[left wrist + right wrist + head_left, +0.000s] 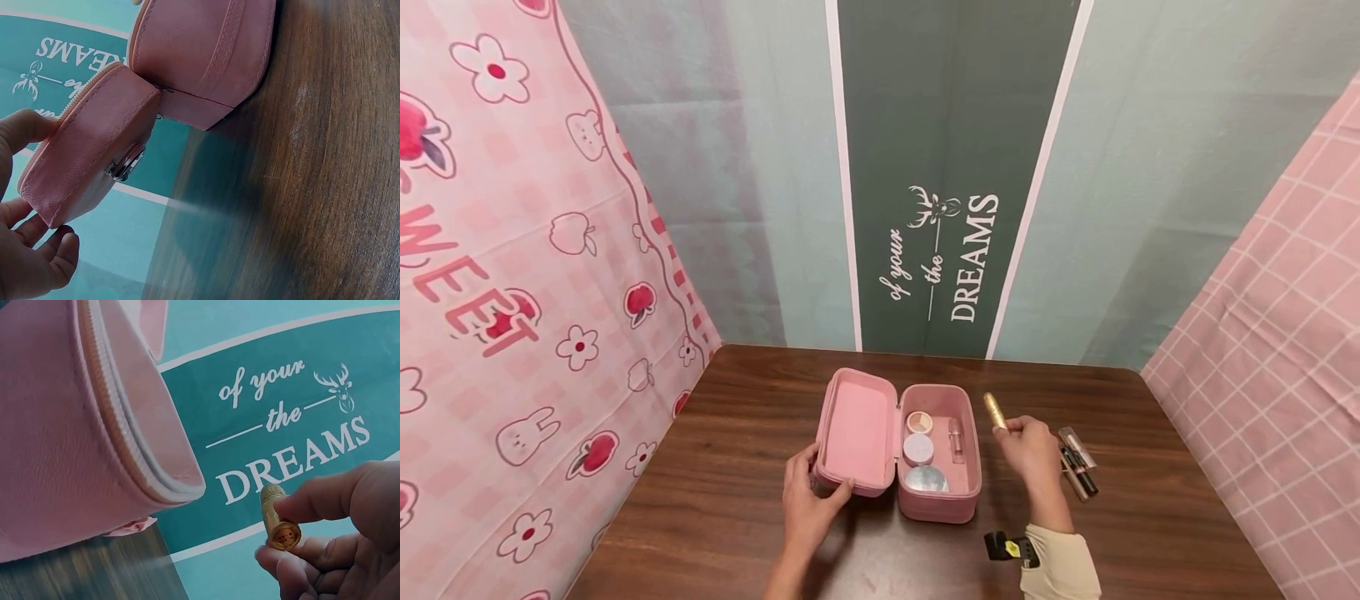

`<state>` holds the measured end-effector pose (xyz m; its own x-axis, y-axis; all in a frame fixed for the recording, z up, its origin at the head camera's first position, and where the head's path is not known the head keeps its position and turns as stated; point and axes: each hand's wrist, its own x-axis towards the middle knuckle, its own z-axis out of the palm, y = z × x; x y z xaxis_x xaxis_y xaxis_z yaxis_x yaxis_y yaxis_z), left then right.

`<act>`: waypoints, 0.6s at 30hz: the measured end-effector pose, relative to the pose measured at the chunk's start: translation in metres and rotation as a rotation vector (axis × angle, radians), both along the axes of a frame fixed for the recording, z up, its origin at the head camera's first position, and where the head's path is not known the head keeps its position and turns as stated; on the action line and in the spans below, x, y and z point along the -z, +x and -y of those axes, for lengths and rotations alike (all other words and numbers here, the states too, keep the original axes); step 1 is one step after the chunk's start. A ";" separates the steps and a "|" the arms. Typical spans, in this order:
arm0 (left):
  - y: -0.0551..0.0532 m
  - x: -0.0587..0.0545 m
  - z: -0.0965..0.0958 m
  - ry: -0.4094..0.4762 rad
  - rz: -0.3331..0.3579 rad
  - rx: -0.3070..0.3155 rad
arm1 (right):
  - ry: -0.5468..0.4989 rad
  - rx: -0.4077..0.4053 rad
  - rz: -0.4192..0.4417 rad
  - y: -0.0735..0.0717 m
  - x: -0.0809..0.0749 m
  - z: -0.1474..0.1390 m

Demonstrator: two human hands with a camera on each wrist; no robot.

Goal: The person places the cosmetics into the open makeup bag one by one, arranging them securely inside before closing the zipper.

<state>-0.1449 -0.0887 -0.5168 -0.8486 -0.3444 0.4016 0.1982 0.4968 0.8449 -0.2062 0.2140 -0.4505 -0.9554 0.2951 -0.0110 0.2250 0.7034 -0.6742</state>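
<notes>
A pink zip makeup case (938, 508) stands on the table with its lid (859, 433) swung out to the left. My left hand (807, 498) grips the lid's front left corner, thumb on the rim and fingers underneath, as the left wrist view shows. My right hand (1030, 450) pinches a gold lipstick tube (275, 519) between thumb and fingers, held beside the case's right wall. Inside the case lie a round tricolour compact (919, 423), a pale round jar (918, 450), a silvery round compact (927, 479) and a clear-pink lip tube (956, 440).
Right of my right hand, several slim makeup tubes (1078, 467) lie together on the brown wooden table (715, 517). A green cloth backdrop (955, 125) hangs behind the table, with pink patterned cloths (535, 333) at the sides.
</notes>
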 end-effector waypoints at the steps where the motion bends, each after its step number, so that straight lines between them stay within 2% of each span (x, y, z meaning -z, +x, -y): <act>1: 0.000 0.000 0.000 -0.002 -0.001 -0.001 | 0.003 -0.005 0.003 0.000 0.000 0.000; 18: 0.000 0.000 -0.001 -0.042 -0.022 -0.014 | -0.037 0.001 0.002 -0.009 -0.002 0.014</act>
